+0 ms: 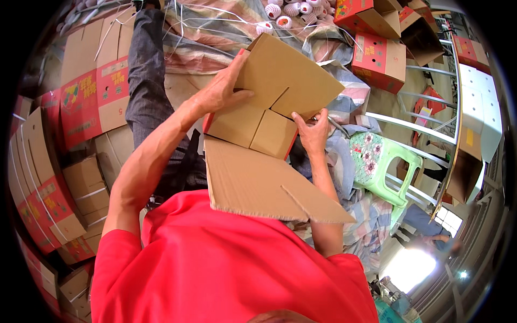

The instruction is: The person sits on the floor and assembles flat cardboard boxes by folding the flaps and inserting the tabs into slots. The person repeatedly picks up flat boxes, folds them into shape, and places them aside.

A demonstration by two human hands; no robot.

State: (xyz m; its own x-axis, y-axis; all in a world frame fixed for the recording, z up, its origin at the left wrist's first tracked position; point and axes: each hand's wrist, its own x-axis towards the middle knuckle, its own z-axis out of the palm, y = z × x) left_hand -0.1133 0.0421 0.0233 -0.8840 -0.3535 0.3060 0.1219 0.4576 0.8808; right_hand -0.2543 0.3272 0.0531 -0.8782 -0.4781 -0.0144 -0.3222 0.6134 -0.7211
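Observation:
Between my hands, in front of my chest, is a cardboard box (232,128) with plain brown inner faces and a little red along its outer edges. Its broad near flap (250,175) folds out toward my red shirt, and a far flap (293,67) stands outward; both have a slit. My left hand (223,90) grips the left far side, fingers behind the board and thumb over the inside. At the right corner, my right hand (313,132) pinches the board's edge between thumb and fingers. The box's outer underside is hidden.
Flattened red-and-brown cartons (86,97) and strapped carton stacks (46,199) line the left. A green plastic stool (396,172) stands at right beside a metal frame (414,129). Foam-netted fruit (285,21) lies on striped sheeting at the far side, near red boxes (379,59).

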